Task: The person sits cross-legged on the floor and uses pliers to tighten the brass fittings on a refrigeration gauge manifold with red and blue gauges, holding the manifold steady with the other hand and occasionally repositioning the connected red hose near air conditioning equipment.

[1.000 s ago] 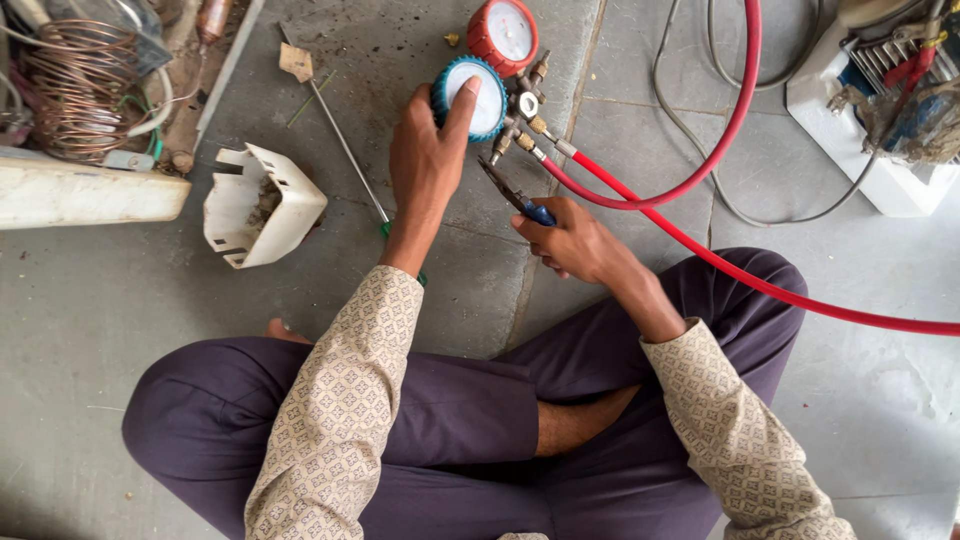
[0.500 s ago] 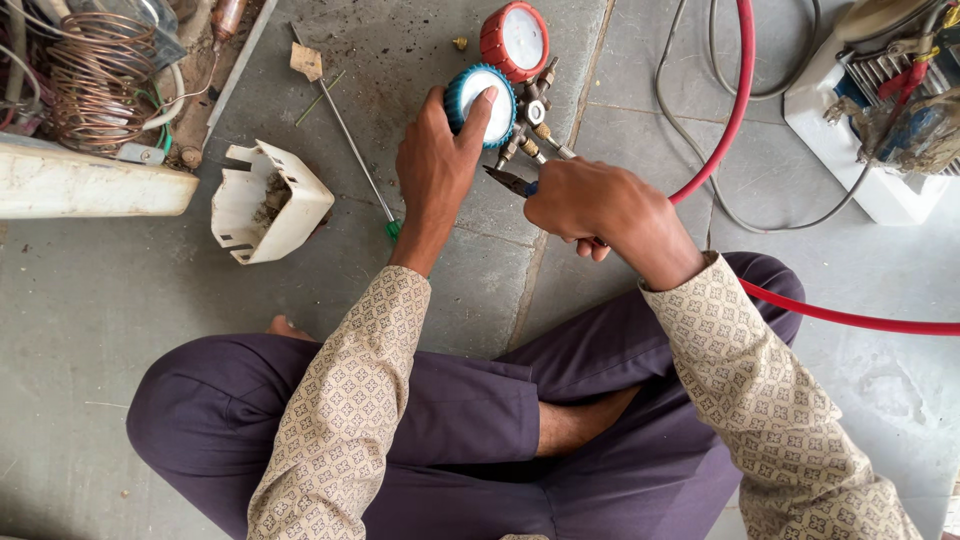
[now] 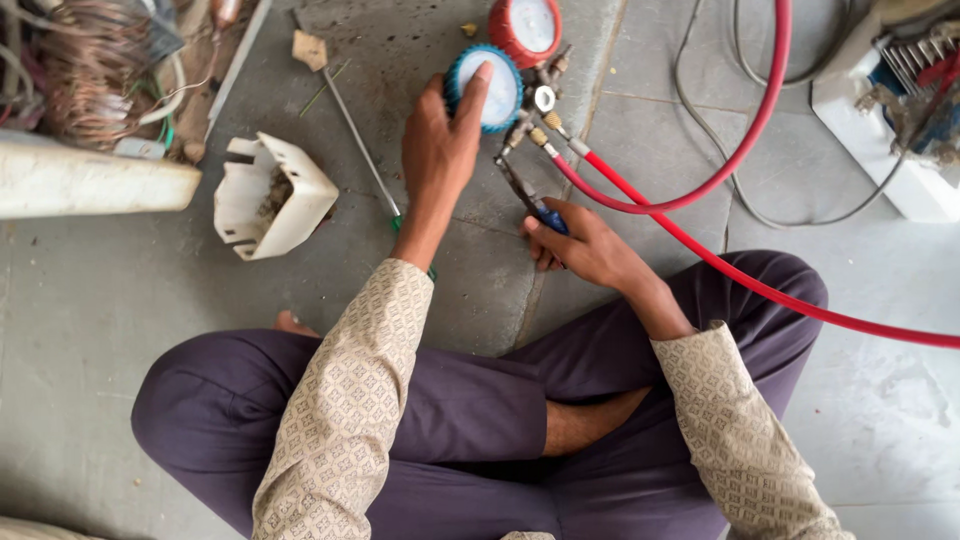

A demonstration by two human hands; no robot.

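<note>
I sit cross-legged on a grey stone floor. A gauge manifold lies in front of me with a blue-rimmed gauge (image 3: pixel 492 92) and a red-rimmed gauge (image 3: pixel 527 28) behind it. My left hand (image 3: pixel 440 150) grips the blue-rimmed gauge, fingers over its face. My right hand (image 3: pixel 580 245) holds blue-handled pliers (image 3: pixel 530 198) whose jaws reach the brass fitting (image 3: pixel 533 137) under the gauges. A red hose (image 3: pixel 700 190) runs from that fitting, loops up and trails off to the right over my knee.
A broken white plastic housing (image 3: pixel 275 195) lies to the left, beside a long white casing (image 3: pixel 90 185) and a coil of copper wire (image 3: pixel 85 80). A thin screwdriver (image 3: pixel 362 150) lies near my left wrist. A white unit with wiring (image 3: pixel 900 110) stands at the right.
My right hand has drawn back toward me with the pliers, uncovering the fitting. My left hand stays on the blue-rimmed gauge.
</note>
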